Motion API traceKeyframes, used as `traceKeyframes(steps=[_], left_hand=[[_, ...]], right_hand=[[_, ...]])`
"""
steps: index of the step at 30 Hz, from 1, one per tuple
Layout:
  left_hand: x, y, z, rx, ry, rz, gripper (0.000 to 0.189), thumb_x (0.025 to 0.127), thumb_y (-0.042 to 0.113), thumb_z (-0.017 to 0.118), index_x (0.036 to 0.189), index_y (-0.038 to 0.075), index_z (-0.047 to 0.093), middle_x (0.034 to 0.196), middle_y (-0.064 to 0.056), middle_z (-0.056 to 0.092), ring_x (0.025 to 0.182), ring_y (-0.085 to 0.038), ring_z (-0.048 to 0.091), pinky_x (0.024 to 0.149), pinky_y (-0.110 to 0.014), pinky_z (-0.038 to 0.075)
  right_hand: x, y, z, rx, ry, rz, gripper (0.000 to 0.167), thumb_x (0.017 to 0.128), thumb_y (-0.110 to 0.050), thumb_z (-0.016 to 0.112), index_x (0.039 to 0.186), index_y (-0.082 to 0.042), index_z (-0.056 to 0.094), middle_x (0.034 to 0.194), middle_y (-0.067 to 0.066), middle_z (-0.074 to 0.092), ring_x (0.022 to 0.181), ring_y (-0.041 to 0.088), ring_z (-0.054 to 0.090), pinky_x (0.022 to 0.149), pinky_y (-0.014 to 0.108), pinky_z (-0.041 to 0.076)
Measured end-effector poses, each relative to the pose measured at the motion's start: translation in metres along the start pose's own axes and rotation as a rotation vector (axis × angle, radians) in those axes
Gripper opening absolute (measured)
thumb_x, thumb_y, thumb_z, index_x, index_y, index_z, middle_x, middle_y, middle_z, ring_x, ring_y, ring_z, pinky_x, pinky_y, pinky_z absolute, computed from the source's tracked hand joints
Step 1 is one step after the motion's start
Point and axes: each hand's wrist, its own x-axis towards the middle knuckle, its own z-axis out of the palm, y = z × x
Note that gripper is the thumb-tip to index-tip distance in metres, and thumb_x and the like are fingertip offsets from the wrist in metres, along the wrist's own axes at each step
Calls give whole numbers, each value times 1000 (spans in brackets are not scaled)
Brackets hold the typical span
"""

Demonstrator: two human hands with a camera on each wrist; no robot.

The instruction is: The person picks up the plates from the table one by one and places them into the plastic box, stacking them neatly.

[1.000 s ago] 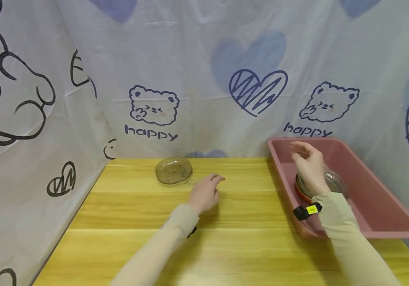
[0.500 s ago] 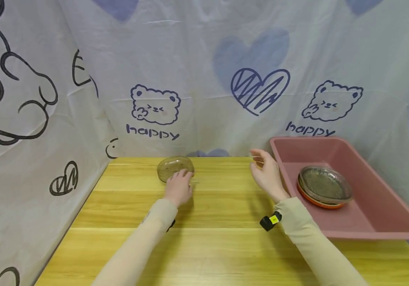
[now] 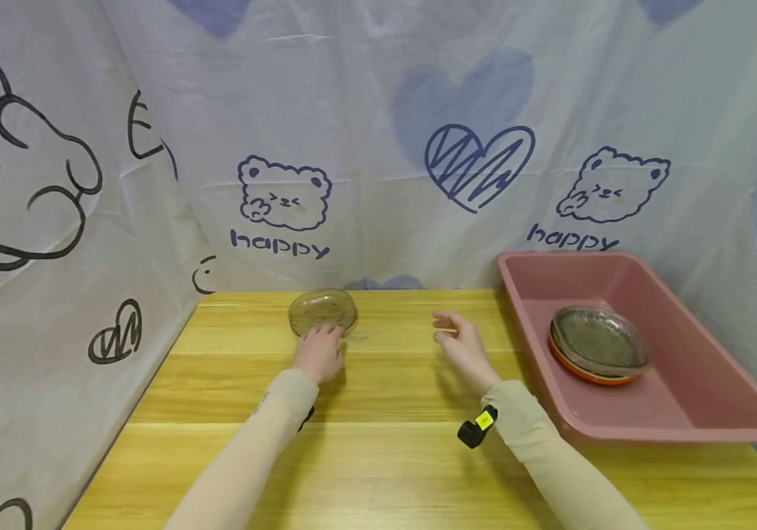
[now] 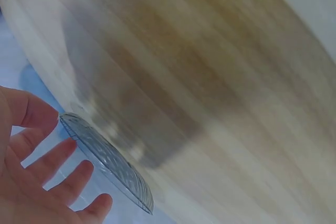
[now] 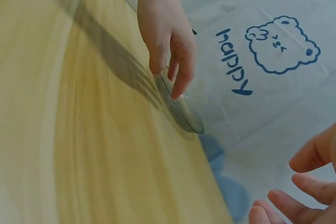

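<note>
A clear, patterned oval glass dish [image 3: 320,305] lies at the back left of the wooden table. My left hand [image 3: 318,355] reaches over its near edge. In the left wrist view the fingers spread loosely above the glass dish [image 4: 107,156], with a fingertip at its rim; I cannot tell how firmly it touches. My right hand [image 3: 464,350] hovers over the table between the dish and the pink bin, its fingers loosely bent around nothing. From the right wrist, its fingers [image 5: 294,208] show at the lower right, apart from the dish.
On the right stands a deep pink bin [image 3: 736,383]. Inside it sits a stack of dishes, a clear glass dish [image 3: 599,340] above an orange-rimmed one [image 3: 593,377]. A printed curtain [image 3: 378,147] hangs along the table's back and left sides.
My left hand has moved left to the glass dish. My right hand has come out of the pink bin and moved left over the table, uncovering the stacked dishes.
</note>
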Motion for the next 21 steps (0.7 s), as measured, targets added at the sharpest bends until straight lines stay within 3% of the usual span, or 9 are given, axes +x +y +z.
traceKeyframes(steps=[5, 13, 21], left_hand=[[0, 2, 0, 3, -7, 30, 39, 98, 16, 60, 137, 12, 59, 148, -14, 55, 139, -40, 49, 114, -62, 40], [-1, 5, -1, -3, -1, 46, 36, 98, 14, 59, 134, 10, 61, 144, -17, 58, 135, -40, 53, 111, -61, 44], [-4, 2, -1, -24, 19, 55, 35, 97, 10, 57, 131, 9, 63, 139, -16, 61, 130, -40, 57, 108, -60, 47]], right_hand=[[-3, 5, 5, 65, -53, 89, 45, 95, 0, 49, 139, 5, 54, 134, 30, 59, 123, 41, 59, 96, 35, 55], [-6, 10, 13, 179, -86, 147, 45, 95, 3, 47, 139, 7, 51, 136, 34, 53, 128, 45, 53, 111, 52, 48], [-8, 9, 21, 227, -127, 186, 46, 94, 3, 48, 139, 7, 50, 136, 32, 53, 123, 42, 55, 111, 52, 49]])
